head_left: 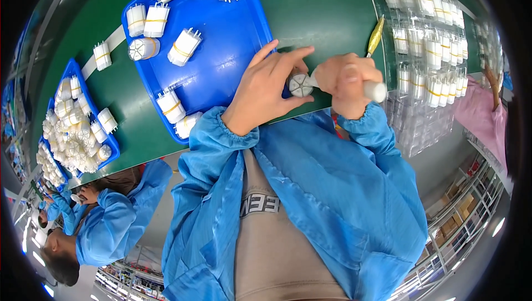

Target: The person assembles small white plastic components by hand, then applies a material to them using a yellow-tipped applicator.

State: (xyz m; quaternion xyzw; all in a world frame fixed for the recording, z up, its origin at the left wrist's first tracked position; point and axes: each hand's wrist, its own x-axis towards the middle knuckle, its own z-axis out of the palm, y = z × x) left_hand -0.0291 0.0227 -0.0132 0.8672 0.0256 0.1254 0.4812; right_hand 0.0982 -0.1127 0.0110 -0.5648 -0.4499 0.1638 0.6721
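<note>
At the near edge of the green table, my left hand [265, 88] curves its thumb and fingers round a bundle of white tubes [301, 85], whose round end faces up with wedge-like segments. Close beside it, my right hand [348, 82] is closed in a fist round a white rod-like piece [375, 91]. One thick round end sticks out on the right side of the fist. A pale tip shows on the other side, near the bundle; I cannot tell whether it touches. The fingers hide the middle of the piece.
Left of my hands lies a blue tray [208, 88] with several banded white bundles [184, 46]. Farther left, a smaller blue bin [113, 148] is heaped with more. A yellow pointed tool [376, 36] lies beyond my right hand. Clear plastic trays [424, 46] hold bundles at right. Co-workers [113, 220] sit lower left.
</note>
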